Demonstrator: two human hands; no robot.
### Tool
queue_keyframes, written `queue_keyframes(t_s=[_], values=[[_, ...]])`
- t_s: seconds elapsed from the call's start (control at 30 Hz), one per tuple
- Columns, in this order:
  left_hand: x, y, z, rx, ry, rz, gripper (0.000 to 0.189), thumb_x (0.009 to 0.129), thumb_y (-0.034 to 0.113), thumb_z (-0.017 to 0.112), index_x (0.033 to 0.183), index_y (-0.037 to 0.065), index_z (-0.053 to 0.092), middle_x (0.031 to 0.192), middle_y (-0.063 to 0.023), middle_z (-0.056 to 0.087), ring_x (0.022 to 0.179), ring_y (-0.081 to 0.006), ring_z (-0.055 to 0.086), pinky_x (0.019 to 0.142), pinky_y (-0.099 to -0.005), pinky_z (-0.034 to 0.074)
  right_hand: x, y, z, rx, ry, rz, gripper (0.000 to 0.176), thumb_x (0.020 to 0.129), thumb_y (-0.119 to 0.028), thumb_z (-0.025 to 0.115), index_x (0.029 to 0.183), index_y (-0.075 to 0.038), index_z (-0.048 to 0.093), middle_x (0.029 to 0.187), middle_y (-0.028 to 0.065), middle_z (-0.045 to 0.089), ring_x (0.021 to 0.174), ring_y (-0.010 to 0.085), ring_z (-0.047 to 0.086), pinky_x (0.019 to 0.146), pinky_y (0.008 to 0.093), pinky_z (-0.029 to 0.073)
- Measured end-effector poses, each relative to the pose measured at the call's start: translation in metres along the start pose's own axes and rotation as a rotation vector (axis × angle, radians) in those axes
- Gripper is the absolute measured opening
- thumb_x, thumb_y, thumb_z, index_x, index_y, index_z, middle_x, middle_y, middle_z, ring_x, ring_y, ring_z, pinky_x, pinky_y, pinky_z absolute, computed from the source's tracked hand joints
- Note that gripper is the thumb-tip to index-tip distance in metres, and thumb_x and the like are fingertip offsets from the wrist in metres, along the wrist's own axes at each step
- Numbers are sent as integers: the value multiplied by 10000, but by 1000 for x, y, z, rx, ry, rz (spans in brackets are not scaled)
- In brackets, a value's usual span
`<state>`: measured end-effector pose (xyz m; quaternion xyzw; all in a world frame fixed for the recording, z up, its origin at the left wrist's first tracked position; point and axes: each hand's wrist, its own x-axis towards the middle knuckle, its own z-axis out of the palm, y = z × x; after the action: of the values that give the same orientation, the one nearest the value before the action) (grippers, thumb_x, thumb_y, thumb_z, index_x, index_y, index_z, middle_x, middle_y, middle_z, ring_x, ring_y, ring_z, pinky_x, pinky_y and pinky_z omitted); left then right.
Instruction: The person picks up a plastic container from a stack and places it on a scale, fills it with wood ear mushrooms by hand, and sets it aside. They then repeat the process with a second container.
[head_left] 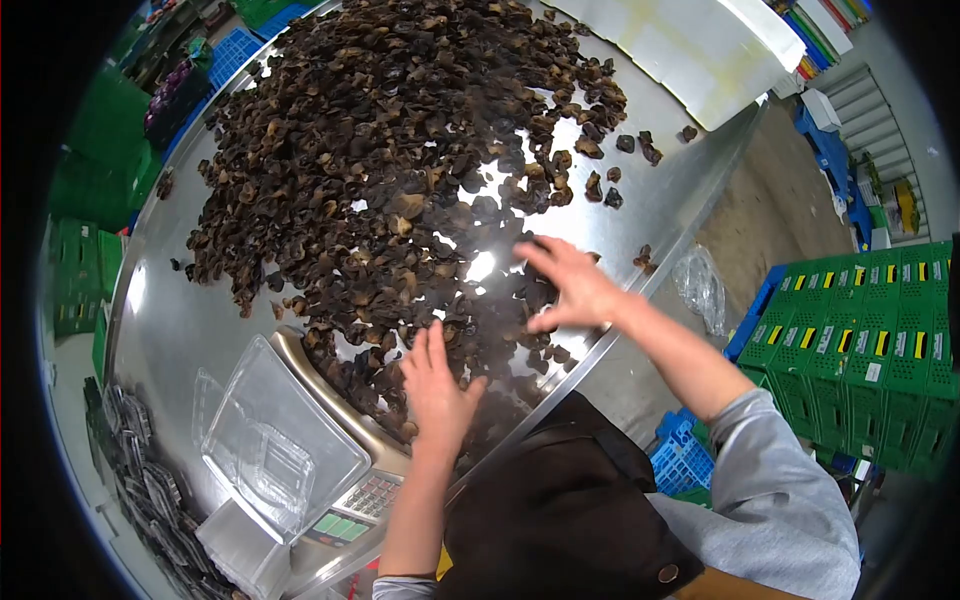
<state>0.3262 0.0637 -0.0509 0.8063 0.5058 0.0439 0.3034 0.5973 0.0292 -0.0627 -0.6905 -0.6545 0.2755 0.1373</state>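
A large spread of dark brown, dried, curled pieces (pixel 330 150) covers much of the shiny metal table (pixel 160 300). My left hand (pixel 436 385) is over the near part of the spread, fingers apart, with nothing held in it. To its right, my right hand (pixel 572 285) has its fingers spread at the right side of the pieces, with some dark pieces beside and under its fingers. Left of my left hand stands a scale (pixel 370 495) with a keypad, and a clear plastic tray (pixel 285 440) lies on it.
Clear containers (pixel 245 550) stand at the table's lower left, near stacked black trays (pixel 150 480). A white panel (pixel 700 50) lies at the top right edge. Green crates (pixel 860 340) are stacked right, a blue crate (pixel 682 455) below the table edge.
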Motion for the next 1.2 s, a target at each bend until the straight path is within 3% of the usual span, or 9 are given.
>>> queue_keyframes(t_s=[0.1, 0.2, 0.3, 0.43, 0.57, 0.87, 0.93, 1.03, 1.2], values=[[1, 11, 14, -43, 0, 45, 1066, 602, 6, 826, 1500, 91, 258, 1452, -200, 350, 1270, -411, 385, 1091, -454, 356, -13, -40, 35, -68, 41, -120, 1047, 570, -222, 866, 1477, -211, 343, 1483, 233, 298, 1331, 451, 367, 1082, 537, 350], [25, 11, 31, -225, 141, 41, 1028, 622, -36, 775, 1501, 84, 255, 1441, -217, 351, 1297, -415, 365, 1111, -449, 336, 7, -59, 59, 164, 103, -96, 873, 641, -37, 731, 1433, -178, 392, 1460, 223, 314, 1326, 445, 373, 1074, 478, 387], [47, 4, 32, -579, 195, 38, 850, 620, -78, 703, 1403, 51, 402, 1347, -166, 439, 1266, -312, 453, 1076, -387, 380, 30, -67, 67, 433, 132, -14, 707, 643, 69, 642, 1306, -121, 485, 1406, 222, 359, 1295, 412, 424, 1055, 436, 413], [34, 3, 14, -849, 231, 44, 705, 598, -92, 626, 1275, 53, 497, 1234, -99, 518, 1194, -226, 511, 1046, -337, 386, 22, -91, 48, 576, 80, -3, 634, 643, 89, 600, 1239, -109, 506, 1364, 194, 392, 1326, 397, 399, 1067, 411, 400], [-9, -3, -40, -726, 408, 64, 672, 627, -61, 664, 1269, 65, 512, 1220, -92, 511, 1155, -230, 524, 1012, -339, 415, 18, -155, 33, 551, 93, -139, 594, 646, 99, 602, 1201, -97, 523, 1332, 156, 430, 1367, 371, 349, 1083, 422, 382], [-131, -139, -139, -424, 916, -78, 746, 665, -31, 766, 1333, 53, 443, 1307, -70, 439, 1229, -199, 463, 1043, -349, 411, 70, -346, 111, 662, -20, -810, 611, 633, 83, 686, 1195, -97, 531, 1346, 224, 434, 1243, 446, 456, 1013, 454, 438], [-148, -166, -144, -381, 960, -95, 711, 673, -58, 713, 1326, 47, 452, 1289, -82, 455, 1226, -209, 468, 1029, -348, 423, 78, -364, 132, 624, -82, -855, 606, 648, 53, 707, 1210, -92, 531, 1365, 222, 423, 1266, 439, 432, 1015, 463, 431], [-167, -193, -147, -261, 733, -251, 632, 681, -79, 591, 1297, 26, 500, 1276, -140, 498, 1254, -281, 472, 1036, -356, 413, 86, -373, 149, 131, -173, -895, 572, 704, -78, 720, 1244, -33, 537, 1367, 212, 453, 1328, 408, 373, 1045, 461, 398], [-176, -192, -144, -181, 768, -238, 599, 686, -46, 603, 1277, 16, 521, 1328, -207, 498, 1291, -396, 418, 1082, -451, 358, 83, -381, 129, -95, -317, -869, 509, 743, -145, 705, 1217, -6, 584, 1369, 212, 463, 1352, 387, 359, 1065, 465, 392]])
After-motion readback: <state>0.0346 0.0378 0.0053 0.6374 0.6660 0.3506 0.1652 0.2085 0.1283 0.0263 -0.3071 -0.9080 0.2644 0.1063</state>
